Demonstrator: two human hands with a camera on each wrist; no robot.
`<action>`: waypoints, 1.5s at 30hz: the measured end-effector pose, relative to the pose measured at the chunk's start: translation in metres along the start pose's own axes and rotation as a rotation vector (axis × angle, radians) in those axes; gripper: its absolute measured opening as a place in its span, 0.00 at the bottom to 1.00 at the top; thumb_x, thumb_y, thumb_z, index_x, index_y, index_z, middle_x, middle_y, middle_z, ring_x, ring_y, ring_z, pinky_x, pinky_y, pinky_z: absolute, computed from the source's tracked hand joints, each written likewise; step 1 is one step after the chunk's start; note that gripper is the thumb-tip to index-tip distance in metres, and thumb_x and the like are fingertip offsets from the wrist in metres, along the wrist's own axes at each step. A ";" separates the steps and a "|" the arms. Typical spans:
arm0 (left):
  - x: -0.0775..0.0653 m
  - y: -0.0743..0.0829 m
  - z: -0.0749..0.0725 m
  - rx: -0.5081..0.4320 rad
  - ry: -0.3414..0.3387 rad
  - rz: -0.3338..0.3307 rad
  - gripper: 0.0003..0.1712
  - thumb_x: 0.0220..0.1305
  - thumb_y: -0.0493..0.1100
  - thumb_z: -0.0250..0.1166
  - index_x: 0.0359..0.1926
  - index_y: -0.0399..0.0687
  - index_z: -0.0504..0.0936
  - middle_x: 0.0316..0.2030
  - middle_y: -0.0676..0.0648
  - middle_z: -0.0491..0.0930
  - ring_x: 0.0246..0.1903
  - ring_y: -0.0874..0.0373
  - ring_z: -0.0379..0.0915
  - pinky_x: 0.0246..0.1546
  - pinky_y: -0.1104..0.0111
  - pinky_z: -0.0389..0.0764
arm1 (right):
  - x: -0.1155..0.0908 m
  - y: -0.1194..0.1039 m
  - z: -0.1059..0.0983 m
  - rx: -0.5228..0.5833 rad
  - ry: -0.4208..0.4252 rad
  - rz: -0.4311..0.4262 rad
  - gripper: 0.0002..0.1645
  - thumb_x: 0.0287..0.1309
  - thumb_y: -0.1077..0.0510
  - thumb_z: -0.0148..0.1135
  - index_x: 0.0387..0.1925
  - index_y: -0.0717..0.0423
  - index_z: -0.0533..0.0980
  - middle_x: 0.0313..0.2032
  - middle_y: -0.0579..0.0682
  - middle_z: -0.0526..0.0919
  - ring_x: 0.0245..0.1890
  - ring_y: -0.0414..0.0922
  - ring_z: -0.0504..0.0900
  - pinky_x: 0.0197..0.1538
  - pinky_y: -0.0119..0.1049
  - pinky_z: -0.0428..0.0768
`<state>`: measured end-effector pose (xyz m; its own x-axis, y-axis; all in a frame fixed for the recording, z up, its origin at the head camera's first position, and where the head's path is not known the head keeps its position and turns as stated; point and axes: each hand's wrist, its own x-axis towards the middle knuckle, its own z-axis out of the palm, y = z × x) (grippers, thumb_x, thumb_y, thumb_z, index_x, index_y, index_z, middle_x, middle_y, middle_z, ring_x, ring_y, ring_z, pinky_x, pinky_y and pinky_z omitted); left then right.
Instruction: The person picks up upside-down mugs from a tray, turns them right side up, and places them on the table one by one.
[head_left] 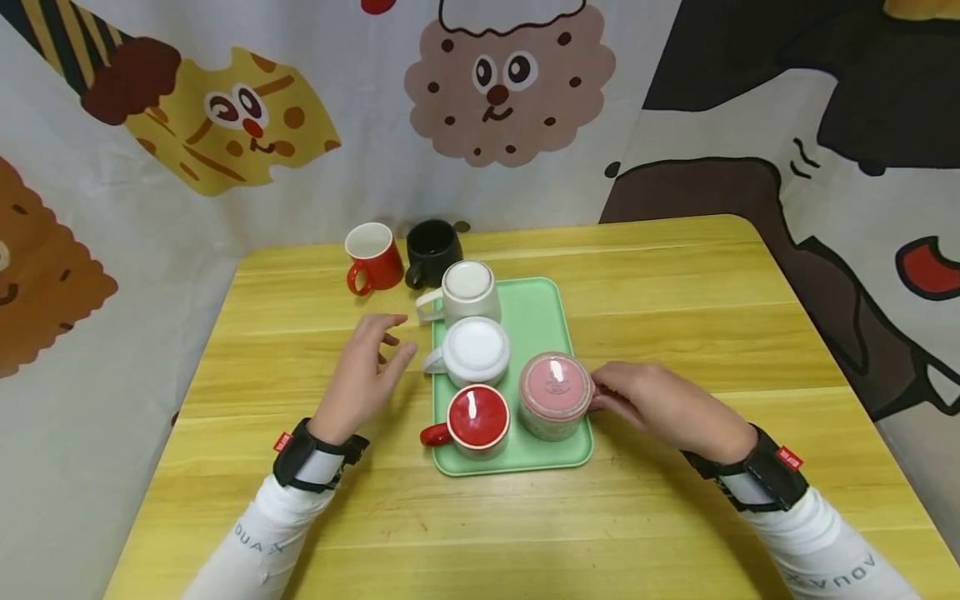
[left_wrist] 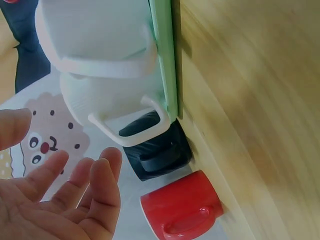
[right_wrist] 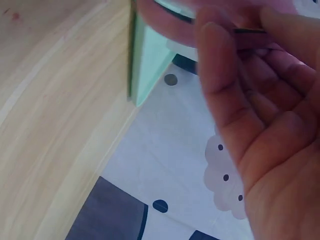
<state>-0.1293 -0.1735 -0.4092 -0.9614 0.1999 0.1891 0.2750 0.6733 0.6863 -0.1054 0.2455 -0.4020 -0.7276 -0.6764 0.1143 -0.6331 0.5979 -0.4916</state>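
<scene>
Just right of centre in the head view, a pink mug (head_left: 557, 387), bottom up, over the lower right of a green tray (head_left: 534, 312); cannot tell whether resting fully on it. Pinched at the handle, on the mug's right side, between thumb and bent fingers of the right hand (head_left: 660, 408); the same pinch close up at the top of the right wrist view.

Down the tray's left side, also bottom up, handles pointing left past the edge: lowest a red-based mug (head_left: 478, 417), then a white mug (head_left: 476, 350), then an off-white mug (head_left: 469, 287). Near those handles, left of the tray, the left hand (head_left: 354, 383): fingers loosely bent and parted, thumb well away from them, with hold of nothing.

Upright side by side at upper centre-left: a red mug (head_left: 387, 267) and a black mug (head_left: 437, 271). Underneath, a wood-grain table (head_left: 675, 292); across the top, a printed cloth (head_left: 360, 75).
</scene>
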 end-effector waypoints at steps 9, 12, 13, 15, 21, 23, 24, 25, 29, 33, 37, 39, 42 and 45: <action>-0.005 0.010 -0.002 -0.024 0.028 0.057 0.26 0.77 0.45 0.67 0.70 0.42 0.75 0.63 0.42 0.75 0.53 0.46 0.77 0.46 0.52 0.84 | 0.001 0.001 -0.006 -0.040 0.061 -0.086 0.15 0.70 0.62 0.70 0.55 0.51 0.84 0.48 0.40 0.87 0.49 0.37 0.86 0.50 0.38 0.87; -0.005 0.014 -0.003 -0.036 0.036 0.074 0.25 0.76 0.44 0.67 0.69 0.42 0.76 0.62 0.43 0.75 0.53 0.46 0.78 0.46 0.53 0.83 | 0.005 0.000 -0.015 -0.034 0.104 -0.114 0.13 0.70 0.63 0.69 0.53 0.51 0.83 0.45 0.40 0.86 0.44 0.35 0.85 0.47 0.37 0.87; -0.005 0.016 -0.004 -0.041 0.038 0.080 0.25 0.76 0.44 0.68 0.69 0.42 0.76 0.62 0.43 0.76 0.53 0.46 0.78 0.46 0.53 0.83 | 0.006 0.000 -0.018 -0.031 0.120 -0.119 0.12 0.70 0.64 0.69 0.52 0.51 0.83 0.43 0.39 0.86 0.42 0.34 0.84 0.45 0.36 0.87; -0.004 0.019 -0.004 -0.057 0.039 0.091 0.25 0.76 0.43 0.68 0.68 0.42 0.76 0.62 0.43 0.76 0.53 0.47 0.79 0.47 0.53 0.84 | 0.009 -0.001 -0.025 -0.023 0.154 -0.120 0.11 0.70 0.65 0.69 0.50 0.50 0.82 0.40 0.38 0.84 0.38 0.33 0.82 0.40 0.33 0.86; 0.001 0.031 -0.005 -0.129 0.013 0.102 0.26 0.74 0.42 0.70 0.68 0.42 0.77 0.61 0.46 0.77 0.53 0.52 0.80 0.47 0.55 0.84 | 0.021 -0.005 -0.037 0.090 0.261 -0.093 0.14 0.68 0.71 0.68 0.49 0.51 0.81 0.35 0.40 0.84 0.31 0.35 0.81 0.34 0.28 0.82; 0.003 0.034 -0.004 -0.157 0.003 0.110 0.26 0.73 0.41 0.71 0.68 0.42 0.78 0.61 0.47 0.78 0.52 0.53 0.80 0.47 0.56 0.84 | 0.026 -0.007 -0.039 0.158 0.300 -0.080 0.16 0.67 0.72 0.67 0.50 0.53 0.81 0.35 0.40 0.85 0.31 0.37 0.82 0.35 0.28 0.83; 0.004 0.036 -0.004 -0.171 -0.002 0.114 0.26 0.73 0.40 0.71 0.68 0.42 0.78 0.61 0.47 0.78 0.52 0.53 0.81 0.46 0.56 0.84 | 0.028 -0.008 -0.039 0.190 0.317 -0.075 0.16 0.67 0.73 0.66 0.51 0.54 0.81 0.35 0.41 0.85 0.30 0.38 0.83 0.35 0.29 0.84; 0.005 0.038 -0.003 -0.183 -0.008 0.118 0.26 0.72 0.40 0.71 0.67 0.42 0.78 0.60 0.47 0.78 0.52 0.53 0.81 0.46 0.56 0.84 | 0.031 -0.010 -0.039 0.220 0.333 -0.069 0.17 0.68 0.74 0.65 0.52 0.55 0.82 0.36 0.42 0.86 0.30 0.38 0.83 0.35 0.30 0.85; 0.008 0.047 -0.002 -0.240 -0.036 0.124 0.24 0.73 0.40 0.71 0.67 0.42 0.79 0.60 0.45 0.79 0.52 0.52 0.82 0.47 0.55 0.83 | 0.043 -0.015 -0.040 0.337 0.395 -0.040 0.16 0.70 0.74 0.62 0.54 0.59 0.82 0.35 0.45 0.87 0.29 0.41 0.85 0.34 0.32 0.85; 0.014 0.058 0.001 -0.320 -0.074 0.122 0.25 0.73 0.39 0.71 0.67 0.41 0.79 0.61 0.43 0.79 0.52 0.51 0.81 0.49 0.55 0.83 | 0.058 -0.019 -0.038 0.459 0.452 -0.031 0.11 0.73 0.72 0.59 0.51 0.61 0.82 0.33 0.47 0.87 0.28 0.45 0.85 0.33 0.33 0.86; 0.023 0.072 0.008 -0.450 -0.141 0.118 0.24 0.73 0.36 0.70 0.67 0.38 0.78 0.61 0.40 0.79 0.53 0.50 0.81 0.51 0.58 0.84 | 0.074 -0.023 -0.033 0.593 0.494 -0.054 0.08 0.76 0.71 0.56 0.47 0.64 0.81 0.33 0.53 0.86 0.26 0.48 0.85 0.33 0.36 0.87; 0.027 0.079 0.012 -0.517 -0.182 0.121 0.24 0.73 0.35 0.69 0.67 0.37 0.77 0.60 0.40 0.80 0.52 0.48 0.82 0.50 0.61 0.85 | 0.082 -0.026 -0.029 0.681 0.509 -0.064 0.07 0.78 0.69 0.55 0.45 0.67 0.80 0.33 0.57 0.85 0.26 0.50 0.85 0.32 0.38 0.87; 0.033 0.090 0.019 -0.629 -0.233 0.116 0.21 0.76 0.34 0.66 0.66 0.35 0.77 0.56 0.39 0.82 0.51 0.42 0.83 0.46 0.63 0.86 | 0.092 -0.030 -0.024 0.801 0.520 -0.069 0.08 0.80 0.67 0.53 0.46 0.69 0.78 0.34 0.62 0.83 0.26 0.52 0.85 0.33 0.39 0.87; 0.037 0.100 0.024 -0.748 -0.265 0.093 0.20 0.78 0.34 0.62 0.66 0.33 0.76 0.53 0.39 0.83 0.48 0.37 0.83 0.41 0.65 0.85 | 0.099 -0.035 -0.019 0.911 0.508 -0.059 0.10 0.81 0.64 0.53 0.48 0.69 0.77 0.36 0.62 0.82 0.28 0.52 0.86 0.36 0.40 0.88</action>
<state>-0.1368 -0.0818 -0.3511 -0.8746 0.4577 0.1600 0.1843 0.0086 0.9828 -0.1597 0.1657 -0.3570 -0.8609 -0.3074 0.4053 -0.3861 -0.1239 -0.9141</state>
